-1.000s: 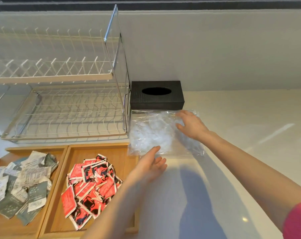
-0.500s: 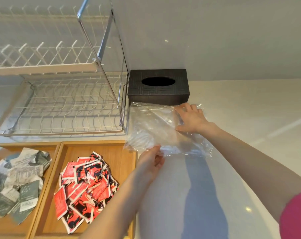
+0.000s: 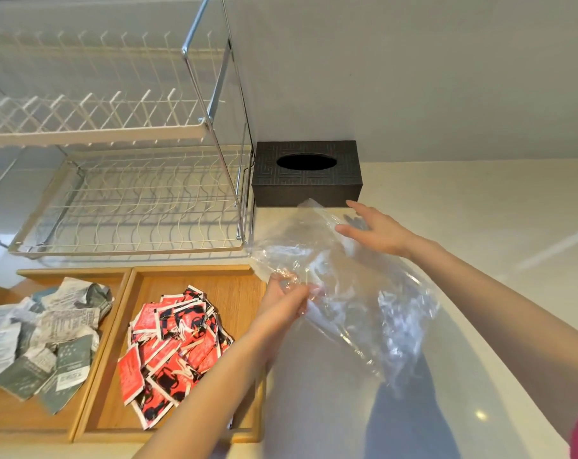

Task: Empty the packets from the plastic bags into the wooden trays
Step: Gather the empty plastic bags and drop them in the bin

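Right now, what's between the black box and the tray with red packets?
In the head view, the crumpled clear plastic bag, pinched by the left hand.

- Pale glossy desk [image 3: 479,210].
- Black tissue box [image 3: 307,173] at the wall.
- Wire dish rack [image 3: 128,200] beside it.
- Two wooden trays [image 3: 195,276] in front, side by side.

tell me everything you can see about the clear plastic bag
The clear plastic bag is thin, glossy film, heavily crinkled and catching glare. It looks empty; no packets show through it. It is partly lifted off the white counter, slanting from near the black tissue box down toward the lower right. The left hand pinches its near edge beside the wooden tray, and the right hand rests open against its upper part.
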A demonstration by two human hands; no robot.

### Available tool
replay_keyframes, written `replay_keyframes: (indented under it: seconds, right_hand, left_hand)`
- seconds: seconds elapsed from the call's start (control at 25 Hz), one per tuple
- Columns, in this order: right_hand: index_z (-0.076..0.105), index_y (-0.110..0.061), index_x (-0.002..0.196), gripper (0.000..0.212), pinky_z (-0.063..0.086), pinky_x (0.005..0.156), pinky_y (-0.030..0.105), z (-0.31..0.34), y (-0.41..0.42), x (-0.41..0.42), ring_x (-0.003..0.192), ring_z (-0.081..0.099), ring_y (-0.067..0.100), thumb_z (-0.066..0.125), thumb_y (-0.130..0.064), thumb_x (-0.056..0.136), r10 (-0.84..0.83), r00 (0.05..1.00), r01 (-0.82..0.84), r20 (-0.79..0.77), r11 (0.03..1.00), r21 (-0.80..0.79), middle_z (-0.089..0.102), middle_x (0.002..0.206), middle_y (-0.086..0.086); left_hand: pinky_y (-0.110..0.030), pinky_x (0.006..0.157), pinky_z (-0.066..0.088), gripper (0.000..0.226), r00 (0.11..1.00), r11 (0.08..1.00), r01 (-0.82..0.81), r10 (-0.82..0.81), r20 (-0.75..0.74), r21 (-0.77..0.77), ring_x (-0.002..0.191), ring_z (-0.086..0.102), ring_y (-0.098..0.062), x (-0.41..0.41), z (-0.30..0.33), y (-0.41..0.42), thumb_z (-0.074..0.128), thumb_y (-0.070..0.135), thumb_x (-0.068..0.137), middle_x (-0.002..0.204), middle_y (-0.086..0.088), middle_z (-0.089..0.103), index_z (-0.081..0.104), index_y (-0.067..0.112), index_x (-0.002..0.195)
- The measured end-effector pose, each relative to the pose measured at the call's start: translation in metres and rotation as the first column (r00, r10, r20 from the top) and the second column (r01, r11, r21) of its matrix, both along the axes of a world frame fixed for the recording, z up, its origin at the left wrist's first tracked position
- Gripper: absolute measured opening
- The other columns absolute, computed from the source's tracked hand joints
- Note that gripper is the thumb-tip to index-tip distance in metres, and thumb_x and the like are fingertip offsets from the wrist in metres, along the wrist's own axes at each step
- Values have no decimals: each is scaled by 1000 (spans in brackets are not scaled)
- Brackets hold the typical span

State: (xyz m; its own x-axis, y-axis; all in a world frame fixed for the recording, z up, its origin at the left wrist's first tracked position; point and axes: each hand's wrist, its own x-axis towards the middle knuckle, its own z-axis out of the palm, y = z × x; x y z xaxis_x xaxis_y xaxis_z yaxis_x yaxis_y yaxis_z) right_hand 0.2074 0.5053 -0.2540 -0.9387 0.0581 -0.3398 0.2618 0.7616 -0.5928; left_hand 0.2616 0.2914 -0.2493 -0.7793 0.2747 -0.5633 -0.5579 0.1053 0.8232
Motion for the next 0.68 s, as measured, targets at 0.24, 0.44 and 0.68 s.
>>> replay_keyframes:
  seconds: [0.24, 0.44, 0.68]
  right_hand:
    - [37, -22, 136, 70, 42, 103, 35, 1, -14, 64, 121, 52, 20, 48, -59, 78, -119, 948, 278, 296, 764, -583, 49, 135, -1]
    - [60, -32, 103, 22, 52, 66, 21, 5, -56, 130, 82, 68, 2, 49, -43, 87, -101, 936, 331, 337, 581, -744, 71, 99, -11]
    - [66, -12, 94, 21, 54, 53, 20, 8, -130, 182, 60, 66, 9, 59, -25, 79, -147, 909, 417, 390, 308, -855, 70, 73, -2]
  left_hand:
    - [-15, 45, 47, 44, 1000, 987, 3, -3, -2, 161, 45, 57, -1, 6, 12, -33, 51, 2, 84, 65, 2, 63, 38, 12, 126]
    - [-11, 39, 42, 24, 995, 982, -14, 32, -97, 188, 54, 62, 2, 30, 26, -73, 46, 3, 86, 82, 3, 62, 53, 17, 104]
    - [-13, 37, 40, 42, 987, 986, -62, 84, -137, 155, 51, 50, -6, 67, 32, -142, 49, -3, 80, 81, -1, 51, 49, 22, 114]
